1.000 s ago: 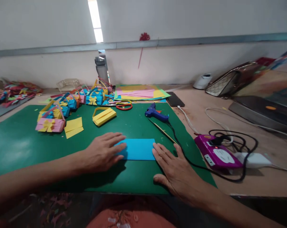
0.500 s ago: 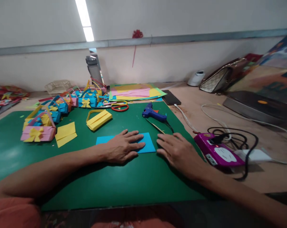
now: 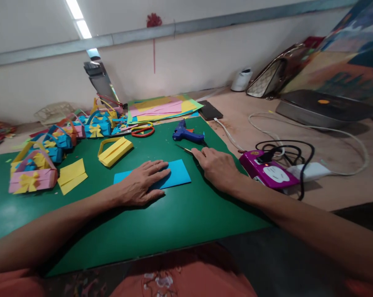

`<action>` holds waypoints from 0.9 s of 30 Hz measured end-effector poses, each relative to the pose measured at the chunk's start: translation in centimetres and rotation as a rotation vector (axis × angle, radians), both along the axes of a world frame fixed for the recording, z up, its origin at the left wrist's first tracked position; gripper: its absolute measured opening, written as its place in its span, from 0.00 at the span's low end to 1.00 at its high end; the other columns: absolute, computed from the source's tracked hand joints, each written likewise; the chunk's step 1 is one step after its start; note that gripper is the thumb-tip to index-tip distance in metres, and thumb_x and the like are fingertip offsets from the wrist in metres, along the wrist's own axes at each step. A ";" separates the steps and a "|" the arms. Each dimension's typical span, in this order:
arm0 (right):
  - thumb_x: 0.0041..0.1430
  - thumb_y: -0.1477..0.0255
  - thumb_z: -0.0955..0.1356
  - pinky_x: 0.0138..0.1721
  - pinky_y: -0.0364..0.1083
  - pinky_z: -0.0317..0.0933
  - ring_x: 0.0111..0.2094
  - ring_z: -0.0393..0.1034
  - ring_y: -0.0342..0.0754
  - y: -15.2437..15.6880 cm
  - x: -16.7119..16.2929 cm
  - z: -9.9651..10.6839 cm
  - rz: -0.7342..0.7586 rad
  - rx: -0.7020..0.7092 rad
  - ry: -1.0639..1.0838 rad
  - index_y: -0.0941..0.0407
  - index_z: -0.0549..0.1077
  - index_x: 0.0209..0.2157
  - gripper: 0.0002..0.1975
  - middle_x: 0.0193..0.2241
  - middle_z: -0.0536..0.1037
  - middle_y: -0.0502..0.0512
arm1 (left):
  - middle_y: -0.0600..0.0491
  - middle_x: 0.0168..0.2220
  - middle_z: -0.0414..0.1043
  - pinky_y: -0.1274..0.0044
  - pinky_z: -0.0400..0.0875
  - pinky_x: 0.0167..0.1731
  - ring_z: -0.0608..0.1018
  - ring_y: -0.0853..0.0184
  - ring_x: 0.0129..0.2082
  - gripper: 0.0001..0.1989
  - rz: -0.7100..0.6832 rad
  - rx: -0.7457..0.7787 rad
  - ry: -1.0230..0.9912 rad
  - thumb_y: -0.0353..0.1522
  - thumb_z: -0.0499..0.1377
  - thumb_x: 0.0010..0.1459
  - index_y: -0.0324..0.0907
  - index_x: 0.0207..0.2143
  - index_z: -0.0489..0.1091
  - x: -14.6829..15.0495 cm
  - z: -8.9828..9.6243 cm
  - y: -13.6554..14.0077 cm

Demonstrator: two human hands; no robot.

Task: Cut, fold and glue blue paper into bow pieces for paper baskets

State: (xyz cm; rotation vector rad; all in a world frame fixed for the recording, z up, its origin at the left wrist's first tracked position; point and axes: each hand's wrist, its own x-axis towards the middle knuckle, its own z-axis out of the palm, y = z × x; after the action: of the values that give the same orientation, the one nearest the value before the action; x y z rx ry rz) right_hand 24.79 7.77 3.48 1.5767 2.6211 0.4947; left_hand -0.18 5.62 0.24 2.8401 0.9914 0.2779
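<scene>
My left hand (image 3: 146, 181) lies flat with its fingers spread on a folded sheet of blue paper (image 3: 178, 172), pressing it to the green mat (image 3: 161, 231). To the right, my right hand (image 3: 217, 167) is closed, thumb and fingers pinching one end of a thin pointed stick (image 3: 184, 148). Its dark tip points left, just below a blue glue gun (image 3: 188, 134). Beyond my left hand sits a yellow folded-paper bag (image 3: 116, 152) with a handle, beside a creased yellow paper (image 3: 72, 175).
Small paper bags with bows (image 3: 33, 177) cluster at the left. Scissors (image 3: 143, 130), stacked coloured paper (image 3: 161, 108) and a phone (image 3: 210, 110) lie at the back. A purple power strip (image 3: 268, 171) with looping cables stands right of my right hand.
My right hand has moved forward from beside the stick and closed on its end. My left hand stays on the blue paper, thumb now off its edge. The view has tilted and shifted.
</scene>
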 end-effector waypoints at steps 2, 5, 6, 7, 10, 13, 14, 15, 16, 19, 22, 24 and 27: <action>0.62 0.81 0.54 0.30 0.45 0.57 0.39 0.70 0.52 -0.3 0.0 0.0 0.035 -0.009 0.007 0.61 0.65 0.53 0.21 0.37 0.75 0.63 | 0.42 0.64 0.50 0.56 0.53 0.59 0.55 0.55 0.64 0.29 0.019 -0.008 0.006 0.45 0.49 0.62 0.39 0.61 0.54 0.1 0.1 0.0; 0.60 0.82 0.54 0.30 0.45 0.60 0.38 0.71 0.52 -0.5 0.2 -0.2 0.082 -0.047 0.128 0.61 0.64 0.54 0.22 0.40 0.75 0.63 | 0.41 0.64 0.48 0.54 0.51 0.60 0.53 0.53 0.64 0.34 0.075 -0.022 0.031 0.48 0.50 0.60 0.40 0.62 0.51 0.3 0.3 -0.1; 0.59 0.83 0.55 0.31 0.46 0.61 0.38 0.71 0.51 -0.4 0.4 -0.4 0.109 -0.067 0.219 0.60 0.63 0.55 0.23 0.42 0.75 0.63 | 0.40 0.65 0.48 0.53 0.50 0.60 0.53 0.52 0.64 0.35 0.094 -0.025 0.038 0.49 0.50 0.59 0.39 0.63 0.50 0.3 0.4 -0.1; 0.58 0.83 0.56 0.33 0.46 0.62 0.39 0.71 0.51 -0.2 0.6 -0.5 0.144 -0.091 0.334 0.60 0.63 0.56 0.24 0.44 0.74 0.63 | 0.40 0.65 0.47 0.53 0.50 0.60 0.52 0.51 0.64 0.37 0.111 -0.028 0.043 0.50 0.51 0.58 0.39 0.63 0.49 0.3 0.4 -0.1; 0.60 0.79 0.58 0.42 0.48 0.64 0.45 0.69 0.49 0.4 1.4 -0.8 0.249 -0.165 0.683 0.58 0.63 0.55 0.22 0.48 0.74 0.59 | 0.39 0.65 0.47 0.53 0.48 0.60 0.50 0.51 0.65 0.40 0.131 -0.032 0.050 0.51 0.51 0.57 0.39 0.64 0.45 0.3 0.5 -0.2; 0.60 0.73 0.62 0.42 0.47 0.63 0.44 0.70 0.49 0.6 1.9 -0.9 0.276 -0.207 0.776 0.57 0.67 0.53 0.19 0.45 0.76 0.57 | 0.39 0.64 0.47 0.53 0.47 0.60 0.50 0.51 0.65 0.42 0.125 -0.038 0.049 0.53 0.51 0.56 0.39 0.65 0.42 0.3 0.6 -0.1; 0.60 0.72 0.62 0.40 0.47 0.63 0.42 0.70 0.49 0.5 2.0 -1.0 0.265 -0.200 0.737 0.56 0.68 0.52 0.18 0.43 0.76 0.57 | 0.38 0.64 0.48 0.53 0.47 0.60 0.51 0.50 0.65 0.43 0.125 -0.039 0.048 0.53 0.50 0.56 0.39 0.65 0.41 0.3 0.6 -0.1; 0.60 0.71 0.62 0.38 0.46 0.63 0.40 0.71 0.49 0.4 2.0 -1.0 0.249 -0.185 0.678 0.56 0.68 0.52 0.18 0.41 0.77 0.57 | 0.38 0.64 0.49 0.53 0.47 0.60 0.51 0.50 0.65 0.43 0.126 -0.038 0.047 0.53 0.50 0.56 0.39 0.65 0.41 0.4 0.6 -0.1; 0.61 0.71 0.61 0.35 0.46 0.61 0.38 0.71 0.50 0.3 2.0 -1.0 0.232 -0.168 0.612 0.56 0.68 0.52 0.18 0.39 0.77 0.58 | 0.38 0.64 0.49 0.53 0.47 0.60 0.52 0.50 0.64 0.43 0.127 -0.035 0.046 0.53 0.50 0.57 0.39 0.65 0.41 0.4 0.6 -0.1; 0.64 0.69 0.59 0.28 0.44 0.56 0.33 0.71 0.49 -0.2 1.9 -1.1 0.196 -0.125 0.475 0.55 0.68 0.53 0.18 0.37 0.77 0.57 | 0.39 0.63 0.51 0.54 0.50 0.60 0.54 0.51 0.64 0.40 0.120 -0.016 0.036 0.50 0.50 0.58 0.39 0.65 0.40 0.3 0.4 0.0; 0.64 0.71 0.58 0.28 0.44 0.52 0.34 0.71 0.48 -0.6 1.8 -0.9 0.173 -0.104 0.437 0.55 0.66 0.53 0.17 0.39 0.77 0.56 | 0.39 0.63 0.52 0.56 0.52 0.60 0.56 0.52 0.63 0.39 0.084 0.012 0.009 0.47 0.51 0.60 0.40 0.65 0.39 0.2 0.3 0.1; 0.63 0.73 0.58 0.27 0.44 0.51 0.34 0.71 0.47 -0.8 1.9 -0.6 0.135 -0.095 0.401 0.56 0.66 0.52 0.17 0.39 0.77 0.56 | 0.39 0.62 0.54 0.57 0.55 0.59 0.58 0.52 0.62 0.38 0.066 0.023 -0.011 0.46 0.52 0.60 0.41 0.65 0.39 0.3 0.3 0.1; 0.61 0.75 0.59 0.24 0.45 0.46 0.30 0.69 0.47 -1.0 2.2 0.1 0.086 -0.094 0.310 0.56 0.67 0.50 0.16 0.35 0.77 0.55 | 0.39 0.59 0.59 0.57 0.59 0.57 0.63 0.53 0.59 0.36 0.054 0.016 -0.041 0.43 0.52 0.60 0.41 0.65 0.40 0.5 0.6 0.2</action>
State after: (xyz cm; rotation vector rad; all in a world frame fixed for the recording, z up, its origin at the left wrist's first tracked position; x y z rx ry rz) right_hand 26.94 6.76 3.56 1.6338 2.8950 0.1347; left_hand 0.28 5.86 0.82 2.8134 1.0634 0.3489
